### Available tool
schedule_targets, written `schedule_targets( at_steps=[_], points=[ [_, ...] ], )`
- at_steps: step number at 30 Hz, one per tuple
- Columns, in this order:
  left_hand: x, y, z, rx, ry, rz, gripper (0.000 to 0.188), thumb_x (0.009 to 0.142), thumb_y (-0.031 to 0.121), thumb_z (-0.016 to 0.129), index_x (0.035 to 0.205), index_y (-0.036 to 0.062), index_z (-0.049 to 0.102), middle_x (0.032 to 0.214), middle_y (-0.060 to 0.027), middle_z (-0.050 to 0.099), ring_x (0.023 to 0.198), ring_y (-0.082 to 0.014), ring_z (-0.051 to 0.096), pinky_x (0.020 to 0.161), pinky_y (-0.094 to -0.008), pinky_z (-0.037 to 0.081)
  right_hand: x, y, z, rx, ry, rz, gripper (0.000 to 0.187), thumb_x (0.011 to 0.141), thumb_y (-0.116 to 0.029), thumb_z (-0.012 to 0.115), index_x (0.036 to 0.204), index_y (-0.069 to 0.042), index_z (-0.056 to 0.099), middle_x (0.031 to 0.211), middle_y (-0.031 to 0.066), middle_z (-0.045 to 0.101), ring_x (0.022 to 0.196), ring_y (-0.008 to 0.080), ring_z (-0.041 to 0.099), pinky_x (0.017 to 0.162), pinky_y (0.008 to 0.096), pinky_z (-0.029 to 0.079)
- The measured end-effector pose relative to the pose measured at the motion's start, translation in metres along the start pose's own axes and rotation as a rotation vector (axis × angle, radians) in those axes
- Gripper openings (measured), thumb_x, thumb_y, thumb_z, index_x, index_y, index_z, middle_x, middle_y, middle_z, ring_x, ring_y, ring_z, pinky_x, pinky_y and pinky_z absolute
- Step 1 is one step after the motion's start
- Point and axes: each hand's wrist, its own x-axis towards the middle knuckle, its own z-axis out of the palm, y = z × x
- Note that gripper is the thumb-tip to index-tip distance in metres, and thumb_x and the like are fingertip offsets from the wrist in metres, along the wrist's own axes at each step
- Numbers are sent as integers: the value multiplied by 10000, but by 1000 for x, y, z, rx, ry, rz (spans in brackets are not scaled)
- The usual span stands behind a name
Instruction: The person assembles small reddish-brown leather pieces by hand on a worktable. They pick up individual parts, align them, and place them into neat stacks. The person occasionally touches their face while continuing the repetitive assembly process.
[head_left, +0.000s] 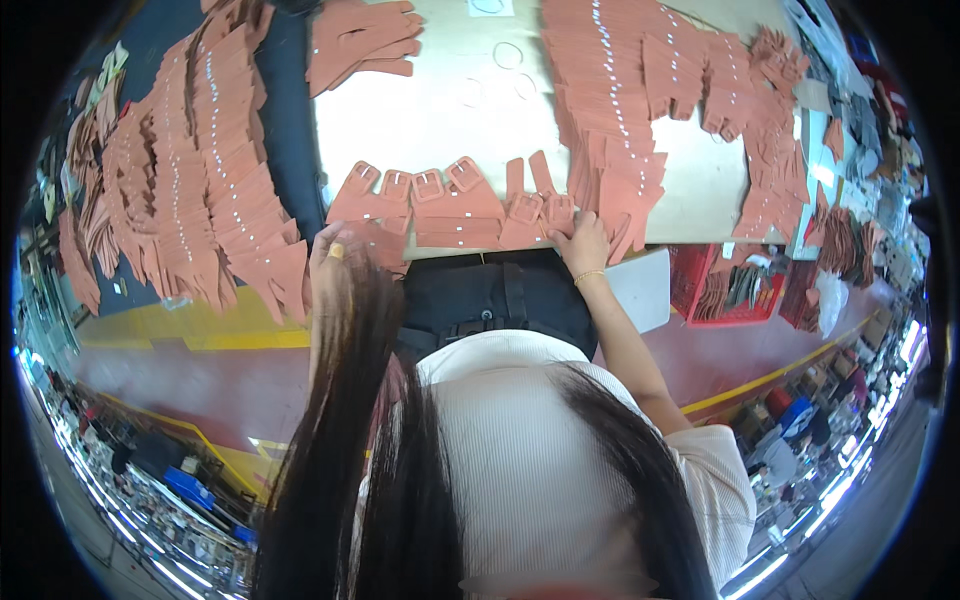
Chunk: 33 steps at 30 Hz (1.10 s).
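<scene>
Near the front edge of a pale worktable (440,115) lies a row of salmon-coloured cut fabric pieces (455,228), some with square buckles (428,184) of the same colour. My right hand (585,245) touches the right end of this row, thumb apart from the fingers, beside a buckled strap piece (559,211). A thin bracelet circles that wrist. At the row's left end, my left hand (328,262) is at the table edge beside a salmon piece (380,240). Long hair covers much of it, and a small yellow band shows on one finger.
Long overlapping rows of salmon pieces (235,160) lie on a dark surface at left. More rows (605,95) cover the table's right side, and a small stack (365,45) lies at the far left. A red crate (722,322) with pieces stands below the right edge.
</scene>
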Motion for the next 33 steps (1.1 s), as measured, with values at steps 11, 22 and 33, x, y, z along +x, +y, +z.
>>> schedule_targets(
  at_steps=[11,22,33],
  points=[
    [-34,-16,-43,91,282,-136,287,954,200,531,1202,55,523,1051,-63,599,914,-152,618,761,-272,465,2,-13,-37,371,-284,20,289,789,-189,704,902,40,569,854,182,668,718,243,675,588,323,532],
    [-37,-38,-50,-159,302,-193,327,973,240,510,1224,30,510,1009,-81,599,911,-194,622,757,-302,481,29,-129,-138,800,-406,-162,247,853,-133,659,985,47,556,877,122,644,796,159,685,641,263,548],
    [-38,-41,-41,-197,199,-270,388,971,258,508,1276,23,460,1104,-105,580,979,-210,603,804,-320,470,31,-113,-75,184,-449,-335,343,836,-289,661,1049,-21,638,935,177,696,896,296,675,807,376,512]
  ],
)
